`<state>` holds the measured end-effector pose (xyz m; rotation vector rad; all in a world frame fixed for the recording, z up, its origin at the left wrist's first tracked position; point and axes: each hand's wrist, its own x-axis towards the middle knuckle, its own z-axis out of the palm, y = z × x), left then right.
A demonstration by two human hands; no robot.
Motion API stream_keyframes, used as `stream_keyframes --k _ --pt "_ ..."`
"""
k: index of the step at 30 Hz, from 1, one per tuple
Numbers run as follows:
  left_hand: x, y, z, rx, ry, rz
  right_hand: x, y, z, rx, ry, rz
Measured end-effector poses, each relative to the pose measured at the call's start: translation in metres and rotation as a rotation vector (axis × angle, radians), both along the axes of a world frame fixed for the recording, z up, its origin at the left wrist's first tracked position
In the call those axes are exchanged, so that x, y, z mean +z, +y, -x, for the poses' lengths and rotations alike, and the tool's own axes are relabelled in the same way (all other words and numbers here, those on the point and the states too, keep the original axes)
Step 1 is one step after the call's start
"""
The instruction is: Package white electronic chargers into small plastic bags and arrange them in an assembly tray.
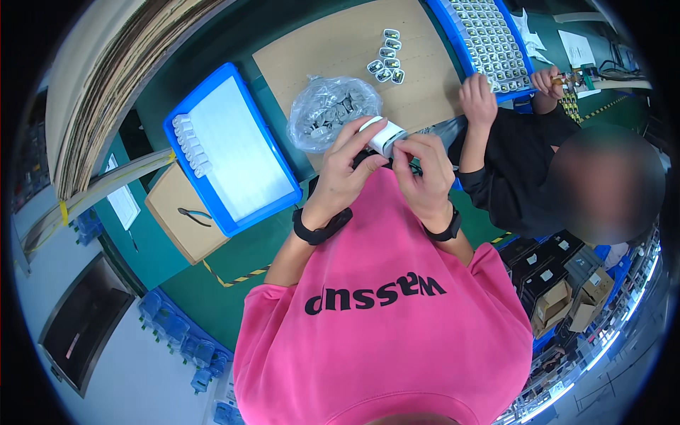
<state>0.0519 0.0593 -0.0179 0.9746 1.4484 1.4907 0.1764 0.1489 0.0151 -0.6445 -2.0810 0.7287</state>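
My left hand [345,173] and my right hand [423,172] are raised together in front of my chest, both gripping one small white block-shaped part [382,135] with a dark end. The left fingers wrap its upper side and the right fingertips pinch its lower end. Just beyond the hands lies a clear plastic bag [329,111] full of small grey parts. Several finished white parts [387,62] lie in a loose cluster on the brown cardboard sheet [333,46].
A blue tray [241,159] at my left holds a row of white parts along its far edge. Pliers [193,216] lie on a cardboard box. At the right a co-worker in black reaches into another blue tray [492,42] filled with small parts.
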Motion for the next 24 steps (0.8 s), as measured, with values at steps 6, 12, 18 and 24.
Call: stream_keyframes --k 6,12,18,24 --pt "0.006 -0.001 -0.003 0.011 -0.066 -0.018 -0.01 -0.006 -0.001 0.007 -0.025 -0.016" --pt "0.006 0.002 -0.005 0.078 -0.242 -0.047 -0.005 -0.013 -0.002 0.055 -0.025 0.072" --pt "0.007 -0.005 0.007 -0.011 -0.066 -0.196 -0.008 -0.001 -0.009 0.131 0.063 0.353" --pt "0.006 -0.006 0.002 0.084 -0.285 -0.138 -0.001 -0.008 0.003 0.145 0.15 0.403"
